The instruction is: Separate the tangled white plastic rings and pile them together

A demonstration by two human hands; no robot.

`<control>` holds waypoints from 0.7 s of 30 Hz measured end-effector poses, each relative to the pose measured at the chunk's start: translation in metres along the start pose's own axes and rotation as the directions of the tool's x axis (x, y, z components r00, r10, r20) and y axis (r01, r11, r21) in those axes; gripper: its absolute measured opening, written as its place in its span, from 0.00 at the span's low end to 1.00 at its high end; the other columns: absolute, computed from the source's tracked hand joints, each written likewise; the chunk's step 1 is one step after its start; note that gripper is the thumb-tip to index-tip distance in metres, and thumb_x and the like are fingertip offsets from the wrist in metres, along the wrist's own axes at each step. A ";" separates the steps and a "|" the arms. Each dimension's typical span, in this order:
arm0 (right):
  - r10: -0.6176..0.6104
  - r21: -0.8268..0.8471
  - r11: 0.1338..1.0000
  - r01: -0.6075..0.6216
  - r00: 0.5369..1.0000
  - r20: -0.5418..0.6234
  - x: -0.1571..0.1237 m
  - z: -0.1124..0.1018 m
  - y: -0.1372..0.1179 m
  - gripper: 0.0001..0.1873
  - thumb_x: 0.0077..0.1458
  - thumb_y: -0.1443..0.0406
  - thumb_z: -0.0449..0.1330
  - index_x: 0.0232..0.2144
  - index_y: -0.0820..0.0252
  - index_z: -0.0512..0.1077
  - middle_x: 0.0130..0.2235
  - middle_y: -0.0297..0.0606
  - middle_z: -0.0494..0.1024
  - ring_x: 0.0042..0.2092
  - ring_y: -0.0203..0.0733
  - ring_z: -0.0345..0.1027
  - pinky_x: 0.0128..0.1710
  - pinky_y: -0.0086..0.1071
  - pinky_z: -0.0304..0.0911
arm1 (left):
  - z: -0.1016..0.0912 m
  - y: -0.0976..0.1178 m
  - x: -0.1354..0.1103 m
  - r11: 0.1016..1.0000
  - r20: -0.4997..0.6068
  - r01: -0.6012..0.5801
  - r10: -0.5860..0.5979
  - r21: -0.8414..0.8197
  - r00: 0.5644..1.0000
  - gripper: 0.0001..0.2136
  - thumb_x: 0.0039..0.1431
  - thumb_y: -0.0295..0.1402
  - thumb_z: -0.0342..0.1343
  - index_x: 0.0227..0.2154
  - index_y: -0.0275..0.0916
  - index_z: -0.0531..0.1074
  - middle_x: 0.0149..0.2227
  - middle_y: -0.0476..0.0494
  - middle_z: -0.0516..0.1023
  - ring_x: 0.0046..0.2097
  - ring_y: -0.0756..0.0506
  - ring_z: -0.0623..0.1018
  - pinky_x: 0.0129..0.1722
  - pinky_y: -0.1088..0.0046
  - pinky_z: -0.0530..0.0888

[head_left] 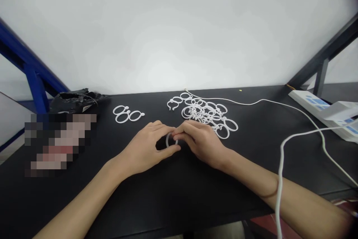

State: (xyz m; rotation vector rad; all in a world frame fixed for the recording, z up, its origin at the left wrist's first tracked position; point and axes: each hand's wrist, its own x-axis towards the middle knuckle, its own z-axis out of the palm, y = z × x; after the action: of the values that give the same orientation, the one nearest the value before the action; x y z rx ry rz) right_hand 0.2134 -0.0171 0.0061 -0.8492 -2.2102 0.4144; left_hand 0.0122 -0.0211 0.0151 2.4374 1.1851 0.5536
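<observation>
My left hand [149, 145] and my right hand [200, 140] meet at the middle of the black table [179, 190]. Together their fingertips pinch one white plastic ring [170, 141], held just above the tabletop. Right behind my right hand lies a pile of several white rings [205, 114], tangled together. Farther left, a small group of linked white rings [127, 115] lies flat on the table, apart from both hands.
A crumpled black plastic bag [74, 100] sits at the back left. A white cable [279, 164] runs from the ring pile across the right side and over my right forearm. A white power strip [327, 114] lies at the far right. A white wall stands behind.
</observation>
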 end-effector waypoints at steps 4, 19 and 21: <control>0.046 -0.196 0.979 -0.051 0.999 -0.027 0.003 -0.002 0.008 0.14 0.63 0.61 0.57 0.50 0.60 0.69 0.40 0.39 0.78 0.42 0.41 0.71 0.44 0.35 0.66 | 0.001 -0.017 0.002 0.987 -0.146 0.136 -0.122 0.086 0.982 0.15 0.62 0.45 0.54 0.47 0.44 0.70 0.42 0.46 0.75 0.44 0.42 0.74 0.43 0.63 0.72; 0.081 -0.743 0.625 0.238 0.928 0.365 0.067 0.012 0.037 0.16 0.54 0.77 0.55 0.45 0.64 0.72 0.47 0.47 0.71 0.47 0.51 0.64 0.47 0.41 0.56 | -0.020 -0.088 0.003 0.703 -0.505 0.616 -0.410 0.357 0.760 0.26 0.64 0.46 0.44 0.57 0.33 0.69 0.55 0.31 0.70 0.54 0.28 0.65 0.50 0.50 0.67; 0.056 -0.722 0.645 0.249 0.927 0.370 0.061 0.010 0.036 0.15 0.55 0.78 0.54 0.44 0.65 0.71 0.46 0.47 0.71 0.46 0.49 0.64 0.46 0.40 0.57 | -0.019 -0.083 0.003 0.731 -0.504 0.585 -0.380 0.350 0.776 0.25 0.64 0.46 0.45 0.56 0.34 0.69 0.55 0.32 0.70 0.54 0.28 0.65 0.50 0.50 0.67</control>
State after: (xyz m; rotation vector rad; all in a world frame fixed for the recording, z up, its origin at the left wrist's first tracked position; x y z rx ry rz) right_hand 0.1907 0.0498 0.0123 -1.1288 -2.8062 -0.5367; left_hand -0.0493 0.0321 -0.0084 2.2600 2.3222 0.6605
